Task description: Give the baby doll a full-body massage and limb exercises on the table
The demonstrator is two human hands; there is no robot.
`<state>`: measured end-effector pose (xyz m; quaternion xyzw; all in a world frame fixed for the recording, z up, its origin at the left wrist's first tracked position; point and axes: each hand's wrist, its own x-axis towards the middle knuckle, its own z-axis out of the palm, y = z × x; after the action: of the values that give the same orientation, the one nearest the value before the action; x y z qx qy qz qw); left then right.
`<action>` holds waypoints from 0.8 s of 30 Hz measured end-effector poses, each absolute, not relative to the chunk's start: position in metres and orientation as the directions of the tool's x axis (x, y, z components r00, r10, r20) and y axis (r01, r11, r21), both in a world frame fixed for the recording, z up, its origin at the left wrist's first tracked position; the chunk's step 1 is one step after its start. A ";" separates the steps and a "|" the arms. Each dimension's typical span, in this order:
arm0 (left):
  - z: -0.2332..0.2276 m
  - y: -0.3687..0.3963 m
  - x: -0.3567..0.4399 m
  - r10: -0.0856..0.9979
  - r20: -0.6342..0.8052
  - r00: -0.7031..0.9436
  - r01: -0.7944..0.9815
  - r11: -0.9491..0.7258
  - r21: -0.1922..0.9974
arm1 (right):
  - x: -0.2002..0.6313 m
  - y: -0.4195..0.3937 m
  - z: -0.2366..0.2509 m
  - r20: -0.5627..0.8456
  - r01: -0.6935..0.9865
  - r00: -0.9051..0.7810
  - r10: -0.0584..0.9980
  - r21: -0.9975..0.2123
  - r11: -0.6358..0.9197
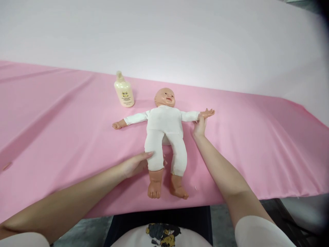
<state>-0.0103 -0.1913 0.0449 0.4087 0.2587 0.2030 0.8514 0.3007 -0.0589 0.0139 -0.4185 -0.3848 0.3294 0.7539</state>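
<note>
A baby doll (164,120) with a white cloth body lies on its back, its bare feet toward me and its arms spread. My left hand (137,164) is wrapped round the doll's lower leg on the left side, thumb on top and fingertips showing between the legs. At the doll's outstretched arm on the right, my right hand (199,126) grips the wrist near the sleeve end. A cream pump bottle (124,91) with a printed label stands to the left of the doll's head.
Pink cloth (77,137) covers the near part of the table, with folds at the left and right. Behind it lies a white surface (164,41). A small brownish object (7,166) rests at the far left. The table's front edge is just beyond my lap.
</note>
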 end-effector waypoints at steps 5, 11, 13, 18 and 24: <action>0.048 -0.191 -0.008 0.616 -0.331 0.715 -0.124 0.578 0.807 | 0.297 -0.061 0.013 0.364 -0.166 0.495 0.789 -0.852 0.497; 0.048 -0.194 -0.006 0.648 -0.394 0.652 -0.102 0.589 0.801 | 0.296 -0.055 0.013 0.255 -0.263 0.518 0.816 -0.861 0.436; 0.048 -0.194 -0.005 0.676 -0.408 0.613 -0.102 0.580 0.808 | 0.297 -0.051 0.013 0.175 -0.307 0.559 0.810 -0.864 0.398; 0.051 -0.193 -0.001 0.783 -0.346 0.517 -0.090 0.452 0.887 | 0.299 -0.050 0.015 0.069 -0.369 0.570 0.819 -0.869 0.330; 0.050 -0.186 0.001 0.890 -0.255 0.378 -0.123 0.321 0.939 | 0.301 -0.053 0.019 0.055 -0.429 0.553 0.831 -0.837 0.340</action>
<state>0.0010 -0.1864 0.0497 0.4544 0.4221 0.3647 0.6945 0.3014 -0.0531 0.0191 -0.4086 -0.2463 0.4035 0.7808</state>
